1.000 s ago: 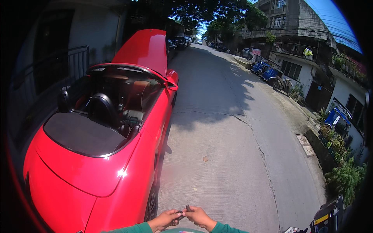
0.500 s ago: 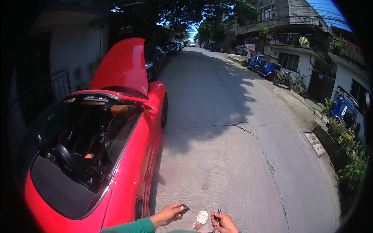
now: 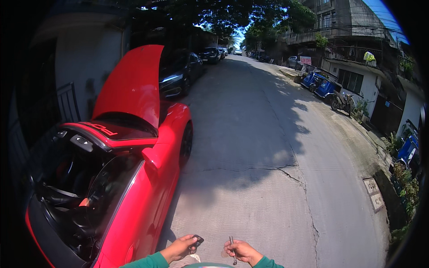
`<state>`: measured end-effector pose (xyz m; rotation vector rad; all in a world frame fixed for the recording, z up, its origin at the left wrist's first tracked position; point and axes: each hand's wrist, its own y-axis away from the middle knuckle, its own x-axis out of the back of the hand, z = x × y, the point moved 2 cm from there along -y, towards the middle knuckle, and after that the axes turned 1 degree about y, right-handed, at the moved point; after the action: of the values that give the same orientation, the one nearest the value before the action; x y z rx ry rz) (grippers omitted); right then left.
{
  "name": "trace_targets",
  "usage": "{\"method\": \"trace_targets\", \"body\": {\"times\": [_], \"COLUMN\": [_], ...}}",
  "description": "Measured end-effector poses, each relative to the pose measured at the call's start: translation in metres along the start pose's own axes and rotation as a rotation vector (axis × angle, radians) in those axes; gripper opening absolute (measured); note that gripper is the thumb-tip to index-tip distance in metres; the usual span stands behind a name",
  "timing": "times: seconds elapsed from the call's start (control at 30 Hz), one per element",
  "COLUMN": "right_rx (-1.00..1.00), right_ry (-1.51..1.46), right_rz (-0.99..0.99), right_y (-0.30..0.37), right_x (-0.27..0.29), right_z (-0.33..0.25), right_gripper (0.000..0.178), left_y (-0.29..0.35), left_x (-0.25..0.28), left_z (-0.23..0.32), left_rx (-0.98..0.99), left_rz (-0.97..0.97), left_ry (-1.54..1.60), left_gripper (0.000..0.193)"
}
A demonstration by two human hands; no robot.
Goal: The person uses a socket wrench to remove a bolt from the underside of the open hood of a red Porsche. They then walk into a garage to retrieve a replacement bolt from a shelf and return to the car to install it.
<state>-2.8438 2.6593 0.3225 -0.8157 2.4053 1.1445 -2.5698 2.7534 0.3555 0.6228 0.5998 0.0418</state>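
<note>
At the bottom of the view my left hand (image 3: 178, 249) is closed around a small flat black object (image 3: 197, 240), whose kind I cannot make out. Beside it on the right, my right hand (image 3: 246, 251) pinches a slim metal rod (image 3: 231, 244) with its fingers, and the rod stands nearly upright. Left of both hands is a red convertible (image 3: 145, 196), roof down, with its front hood (image 3: 134, 85) raised. Neither hand touches the car. Part of a white shoe (image 3: 195, 257) shows below my left hand.
A dark car (image 3: 178, 73) is parked beyond the red one. Across the concrete road (image 3: 250, 210), which has a long crack, stand blue three-wheelers (image 3: 325, 87) and a motorcycle (image 3: 343, 102). Plants (image 3: 407, 187) and a drain cover (image 3: 373, 194) line the right edge.
I have moved forward along the red car, and its hood and side mirror now look nearer. Both hands keep hold of their objects; the right one has shifted slightly left.
</note>
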Motion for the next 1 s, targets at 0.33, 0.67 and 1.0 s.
{"method": "trace_targets", "body": {"times": [0.33, 0.67, 1.0], "right_rx": [-0.008, -0.069, -0.316], "right_ry": [0.208, -0.083, 0.141], "right_rz": [0.187, 0.270, 0.306], "right_y": [-0.275, -0.503, -0.810], "right_x": [0.028, 0.190, 0.286], "right_z": [-0.307, -0.587, -0.926], "right_gripper": [0.019, 0.013, 0.020], "left_y": [-0.323, -0.620, -0.976], "left_x": [0.058, 0.006, -0.019], "left_z": [0.260, 0.656, 0.906], "left_rx": [0.007, -0.152, -0.013], "left_rz": [0.021, 0.037, 0.096], "left_ry": [0.189, -0.040, 0.002], "left_gripper": [0.016, 0.019, 0.018]}}
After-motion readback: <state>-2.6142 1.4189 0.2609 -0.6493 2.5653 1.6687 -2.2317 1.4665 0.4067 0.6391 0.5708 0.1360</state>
